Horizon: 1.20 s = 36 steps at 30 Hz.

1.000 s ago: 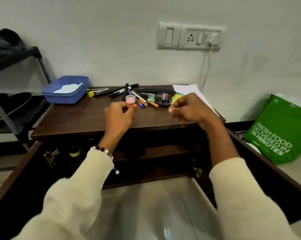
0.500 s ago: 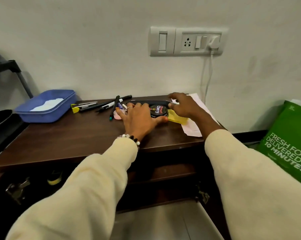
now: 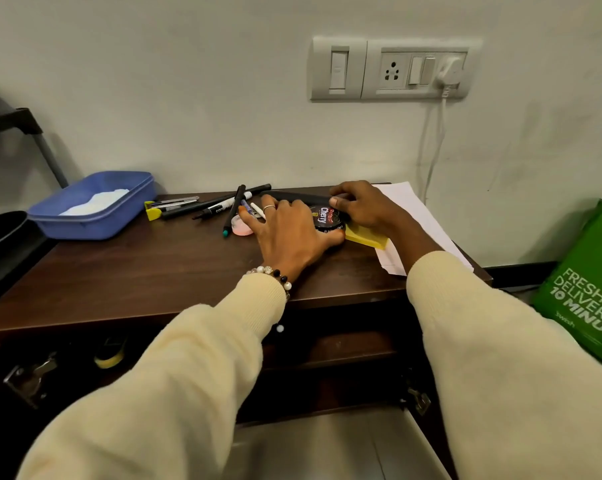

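— How many of each thing on the table (image 3: 154, 271)?
— One round black shoe polish tin (image 3: 327, 218), marked "Cherry", towards the back right of the top. One small pink pot (image 3: 241, 229), one yellow sticky-note pad (image 3: 370, 240), one blue tub (image 3: 91, 209) at the left end and one sheet of white paper (image 3: 415, 211). Pens and markers (image 3: 223, 204): at least five in a crossed pile. A hand covers some, so I cannot give an exact count.
— And the hands?
— Two. The left hand (image 3: 287, 233) lies flat, fingers (image 3: 270, 209) wide and straight, thumb touching the tin's near edge. The right hand (image 3: 362, 206) curls round the tin's far rim, thumb on the lid, wrist over the pad.
— What differs from a second ago?
— Then the left hand held the pink pot up near the table's front edge, and the right was raised there too, away from the tin. Now the pot lies on the wood just beside the left little finger, and both hands are at the tin. Half a second ago looked much as now.
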Tool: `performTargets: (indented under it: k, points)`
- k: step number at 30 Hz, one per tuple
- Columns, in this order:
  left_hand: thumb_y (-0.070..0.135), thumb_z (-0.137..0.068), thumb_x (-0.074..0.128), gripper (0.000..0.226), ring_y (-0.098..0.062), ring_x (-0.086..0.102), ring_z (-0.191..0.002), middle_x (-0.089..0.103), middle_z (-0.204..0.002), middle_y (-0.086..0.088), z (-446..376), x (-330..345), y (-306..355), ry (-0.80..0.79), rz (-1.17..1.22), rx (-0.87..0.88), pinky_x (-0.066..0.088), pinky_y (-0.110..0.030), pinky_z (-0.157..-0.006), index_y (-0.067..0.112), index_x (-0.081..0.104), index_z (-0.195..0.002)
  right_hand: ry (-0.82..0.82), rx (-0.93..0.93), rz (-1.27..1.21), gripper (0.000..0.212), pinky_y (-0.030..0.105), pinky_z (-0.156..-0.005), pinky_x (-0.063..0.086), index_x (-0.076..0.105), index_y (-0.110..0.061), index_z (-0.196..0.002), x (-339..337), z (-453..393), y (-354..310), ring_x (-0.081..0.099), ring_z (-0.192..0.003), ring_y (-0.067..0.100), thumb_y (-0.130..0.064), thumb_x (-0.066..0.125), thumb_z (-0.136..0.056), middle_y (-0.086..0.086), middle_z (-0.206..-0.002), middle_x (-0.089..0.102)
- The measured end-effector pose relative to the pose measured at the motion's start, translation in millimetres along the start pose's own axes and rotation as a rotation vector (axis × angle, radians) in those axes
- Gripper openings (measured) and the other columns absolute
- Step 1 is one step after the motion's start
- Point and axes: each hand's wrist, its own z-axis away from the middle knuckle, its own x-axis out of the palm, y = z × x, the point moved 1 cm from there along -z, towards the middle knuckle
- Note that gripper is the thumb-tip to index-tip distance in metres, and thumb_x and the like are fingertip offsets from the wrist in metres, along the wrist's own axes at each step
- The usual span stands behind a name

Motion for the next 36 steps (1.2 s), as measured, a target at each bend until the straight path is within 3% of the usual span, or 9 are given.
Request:
performTargets:
  k: [3,7,11,16,20,26,29,32,36]
  points:
    - [0.079,-0.067,0.056,0.067,-0.028,0.037,-0.126,0.062,-0.109,0.000,0.2,-0.1,-6.5,0.019,0.036,0.005,0.013,-0.064,-0.106,0.020,0.064,-0.096,0.045,0.025,-0.019,0.041,0.039,-0.102,0.043,0.052,-0.009,-0.131,1.4,-0.9,-0.8,0.051,-0.120,0.028,-0.024,0.057,-0.094,0.013,-0.132,0.055]
    - [0.079,-0.066,0.056,0.068,-0.027,0.038,-0.125,0.063,-0.108,0.001,1.3,-8.2,-13.7,0.037,0.098,-0.010,0.016,-0.061,-0.105,0.020,0.065,-0.098,0.105,0.000,0.215,0.034,0.046,-0.102,0.041,0.056,-0.008,-0.127,8.2,-1.9,-6.7,0.052,-0.118,0.032,-0.019,0.052,-0.096,0.014,-0.129,0.058]
    - [0.079,-0.064,0.056,0.074,-0.025,0.034,-0.126,0.059,-0.120,0.001,7.5,-16.3,-25.7,0.076,0.207,-0.044,0.021,-0.057,-0.102,0.027,0.062,-0.116,0.224,0.008,0.422,0.019,0.036,-0.083,0.039,0.057,-0.007,-0.108,10.2,3.0,-18.4,0.050,-0.108,0.039,-0.018,0.048,-0.096,0.019,-0.118,0.057]
    - [0.074,-0.064,0.058,0.075,-0.021,0.033,-0.124,0.057,-0.121,0.002,30.6,-35.3,-49.9,0.152,0.438,-0.052,0.022,-0.048,-0.102,0.031,0.057,-0.125,0.450,0.181,0.025,0.016,0.031,-0.071,0.038,0.062,0.000,-0.093,0.3,18.2,-31.5,0.057,-0.097,0.036,-0.009,0.049,-0.093,0.020,-0.103,0.062]
    - [0.077,-0.064,0.059,0.081,-0.021,0.036,-0.125,0.057,-0.125,0.002,46.2,-50.5,-61.2,0.127,0.377,-0.027,0.023,-0.052,-0.104,0.029,0.055,-0.130,0.492,0.252,-0.056,0.024,0.031,-0.069,0.036,0.052,-0.003,-0.078,4.0,40.1,-43.7,0.052,-0.082,0.029,-0.018,0.049,-0.097,0.015,-0.081,0.055]
    - [0.073,-0.068,0.064,0.082,-0.022,0.034,-0.126,0.053,-0.128,0.000,71.7,-72.0,-78.5,0.105,0.421,-0.079,0.023,-0.047,-0.105,0.026,0.051,-0.134,0.684,0.478,-0.472,0.018,0.043,-0.084,0.053,0.056,-0.003,-0.099,-4.8,72.3,-54.6,0.058,-0.092,0.029,-0.020,0.056,-0.094,0.013,-0.106,0.061]
    - [0.063,-0.071,0.070,0.078,-0.020,0.041,-0.123,0.051,-0.126,-0.002,84.5,-80.9,-88.8,0.118,0.546,-0.074,0.029,-0.039,-0.103,0.021,0.051,-0.135,0.636,0.558,-0.849,0.016,0.048,-0.074,0.057,0.044,-0.009,-0.101,-7.2,94.9,-66.9,0.061,-0.093,0.027,-0.017,0.057,-0.095,0.011,-0.109,0.055]
    - [0.047,-0.070,0.079,0.076,-0.010,0.048,-0.107,0.050,-0.117,-0.001,103.8,-89.7,-99.1,0.135,0.715,-0.041,0.037,-0.007,-0.085,0.012,0.053,-0.133,0.490,0.556,-1.122,0.019,0.049,-0.063,0.056,0.046,-0.004,-0.096,-6.7,121.5,-81.3,0.063,-0.087,0.030,-0.015,0.060,-0.092,0.012,-0.095,0.060]
    - [0.033,-0.069,0.083,0.068,-0.005,0.049,-0.098,0.049,-0.114,-0.001,141.4,-94.7,-113.9,0.177,0.783,-0.029,0.032,0.007,-0.076,0.010,0.055,-0.127,0.184,0.539,-1.305,0.013,0.050,-0.076,0.055,0.052,-0.007,-0.091,17.3,161.3,-96.1,0.063,-0.088,0.028,-0.017,0.060,-0.091,0.011,-0.091,0.063]
